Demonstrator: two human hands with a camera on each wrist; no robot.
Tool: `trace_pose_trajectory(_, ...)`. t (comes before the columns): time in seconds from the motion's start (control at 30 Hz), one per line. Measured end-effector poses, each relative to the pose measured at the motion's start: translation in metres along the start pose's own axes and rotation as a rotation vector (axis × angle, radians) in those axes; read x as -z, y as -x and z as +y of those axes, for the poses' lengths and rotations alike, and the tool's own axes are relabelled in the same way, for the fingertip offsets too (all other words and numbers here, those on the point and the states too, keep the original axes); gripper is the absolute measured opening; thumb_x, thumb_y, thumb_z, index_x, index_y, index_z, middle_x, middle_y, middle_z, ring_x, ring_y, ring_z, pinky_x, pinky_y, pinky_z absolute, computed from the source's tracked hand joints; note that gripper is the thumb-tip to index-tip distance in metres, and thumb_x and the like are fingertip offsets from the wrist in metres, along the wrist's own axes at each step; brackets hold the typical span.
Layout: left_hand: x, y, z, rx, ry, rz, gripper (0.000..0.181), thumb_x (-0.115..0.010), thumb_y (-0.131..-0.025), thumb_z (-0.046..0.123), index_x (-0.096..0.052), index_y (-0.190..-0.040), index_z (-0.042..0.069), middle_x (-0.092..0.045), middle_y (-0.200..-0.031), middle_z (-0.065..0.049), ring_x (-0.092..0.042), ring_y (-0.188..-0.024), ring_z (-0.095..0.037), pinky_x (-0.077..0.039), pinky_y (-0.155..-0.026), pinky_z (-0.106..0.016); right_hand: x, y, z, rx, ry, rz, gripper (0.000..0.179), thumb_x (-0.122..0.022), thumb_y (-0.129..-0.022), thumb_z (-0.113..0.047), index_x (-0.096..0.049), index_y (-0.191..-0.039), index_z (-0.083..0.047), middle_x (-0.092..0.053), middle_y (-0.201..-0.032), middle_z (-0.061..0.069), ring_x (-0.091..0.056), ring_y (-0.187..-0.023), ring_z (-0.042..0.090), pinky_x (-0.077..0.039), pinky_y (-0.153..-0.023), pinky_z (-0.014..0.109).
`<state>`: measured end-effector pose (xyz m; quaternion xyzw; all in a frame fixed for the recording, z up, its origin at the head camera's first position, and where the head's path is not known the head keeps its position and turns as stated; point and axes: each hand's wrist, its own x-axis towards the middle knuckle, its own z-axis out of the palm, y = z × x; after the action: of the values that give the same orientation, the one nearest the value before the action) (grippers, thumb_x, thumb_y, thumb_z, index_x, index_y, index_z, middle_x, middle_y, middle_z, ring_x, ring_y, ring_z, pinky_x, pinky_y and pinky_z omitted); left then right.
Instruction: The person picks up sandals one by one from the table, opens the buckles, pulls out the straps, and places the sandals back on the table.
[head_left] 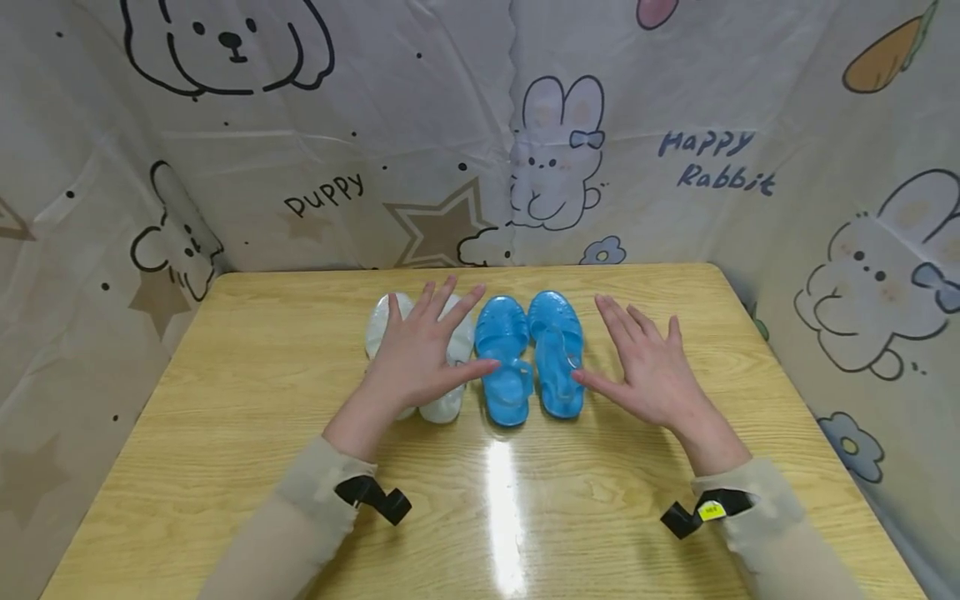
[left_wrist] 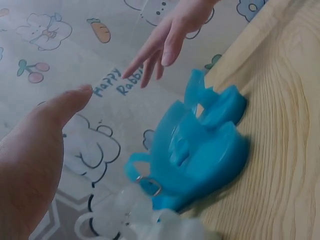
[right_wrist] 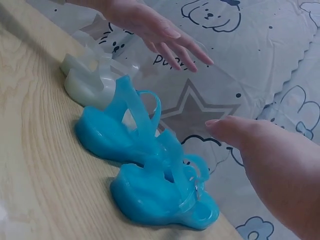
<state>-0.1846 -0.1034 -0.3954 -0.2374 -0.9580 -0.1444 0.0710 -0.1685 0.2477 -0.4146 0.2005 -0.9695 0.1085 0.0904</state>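
Two blue jelly sandals [head_left: 504, 329] stand side by side near the back middle of the table, heels toward me. A pair of whitish translucent sandals [head_left: 447, 405] stands just left of them, largely hidden in the head view by my left hand [head_left: 416, 350]. That hand hovers above the white pair with its fingers spread, holding nothing. My right hand [head_left: 645, 362] is raised to the right of the blue pair, fingers extended, its thumb pointing toward the right blue sandal [right_wrist: 160, 195]. Both wrist views show the hands up off the table, apart from the sandals.
The wooden table [head_left: 247, 400] reaches back to a cloth backdrop [head_left: 435, 108] printed with cartoon animals, which also hangs at both sides. A bright light reflection [head_left: 504, 508] lies on the front part of the tabletop. Each wrist wears a black strap mount [head_left: 375, 496].
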Motion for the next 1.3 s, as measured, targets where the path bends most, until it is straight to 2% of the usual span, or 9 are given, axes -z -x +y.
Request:
trace_pose_trajectory(0.27, -0.01, -0.012, 0.012, -0.015, 0.042, -0.017, 0.097, -0.043, -0.092, 0.088, -0.012, -0.17, 0.041, -0.017, -0.176, -0.007, -0.016, -0.16, -0.037, -0.006, -0.118, -0.078, -0.008, 0.005, 0.001, -0.016, -0.045, 0.01, 0.103, -0.065, -0.094, -0.068, -0.013, -0.172, -0.023, -0.035, -0.168, 0.016, -0.036, -0.148, 0.049, -0.009, -0.111, 0.086)
trace_pose_trajectory(0.53, -0.021, -0.022, 0.021, -0.047, 0.105, -0.017, 0.092, -0.051, -0.096, 0.079, -0.017, -0.17, 0.037, -0.027, -0.173, -0.006, -0.028, -0.157, -0.033, -0.012, -0.12, -0.074, -0.015, 0.004, 0.001, -0.031, -0.108, 0.038, 0.106, -0.066, -0.096, -0.065, -0.011, -0.171, -0.014, -0.038, -0.165, 0.02, -0.042, -0.144, 0.048, -0.015, -0.114, 0.081)
trace_pose_trajectory(0.67, -0.027, -0.028, 0.025, -0.064, 0.15, -0.031, 0.088, -0.053, -0.098, 0.075, -0.019, -0.17, 0.036, -0.033, -0.171, -0.004, -0.034, -0.154, -0.03, -0.013, -0.12, -0.073, -0.018, 0.003, -0.001, -0.032, -0.156, 0.044, 0.104, -0.067, -0.097, -0.061, -0.011, -0.171, -0.013, -0.039, -0.165, 0.02, -0.042, -0.144, 0.047, -0.016, -0.115, 0.079)
trace_pose_trajectory(0.83, -0.037, -0.037, 0.031, -0.094, 0.202, -0.06, 0.083, -0.058, -0.101, 0.066, -0.027, -0.169, 0.03, -0.039, -0.167, -0.003, -0.038, -0.152, -0.03, -0.014, -0.12, -0.073, -0.025, 0.003, -0.001, -0.041, -0.189, 0.044, 0.103, -0.067, -0.098, -0.06, -0.012, -0.171, -0.012, -0.041, -0.164, 0.02, -0.043, -0.145, 0.046, -0.02, -0.116, 0.076)
trace_pose_trajectory(1.03, -0.045, -0.049, 0.036, -0.14, 0.176, -0.111, 0.081, -0.052, -0.103, 0.068, -0.028, -0.169, 0.027, -0.047, -0.162, -0.005, -0.042, -0.15, -0.028, -0.021, -0.12, -0.071, -0.034, 0.002, -0.002, -0.057, -0.238, 0.035, 0.102, -0.066, -0.099, -0.06, -0.01, -0.171, -0.013, -0.042, -0.164, 0.019, -0.042, -0.145, 0.046, -0.027, -0.115, 0.074)
trace_pose_trajectory(1.13, -0.047, -0.056, 0.039, -0.17, 0.163, -0.138, 0.078, -0.055, -0.105, 0.062, -0.031, -0.168, 0.024, -0.049, -0.161, -0.005, -0.044, -0.149, -0.027, -0.024, -0.12, -0.069, -0.036, 0.001, -0.002, -0.069, -0.264, 0.03, 0.102, -0.064, -0.1, -0.061, -0.008, -0.171, -0.014, -0.043, -0.163, 0.019, -0.043, -0.145, 0.045, -0.031, -0.113, 0.073)
trace_pose_trajectory(1.3, -0.05, -0.065, 0.046, -0.208, 0.161, -0.183, 0.068, -0.06, -0.107, 0.049, -0.037, -0.165, 0.022, -0.05, -0.16, -0.004, -0.044, -0.148, -0.025, -0.026, -0.12, -0.069, -0.039, -0.001, -0.003, -0.085, -0.313, 0.027, 0.096, -0.063, -0.102, -0.06, -0.016, -0.17, -0.011, -0.048, -0.158, 0.018, -0.056, -0.132, 0.042, -0.041, -0.106, 0.07)
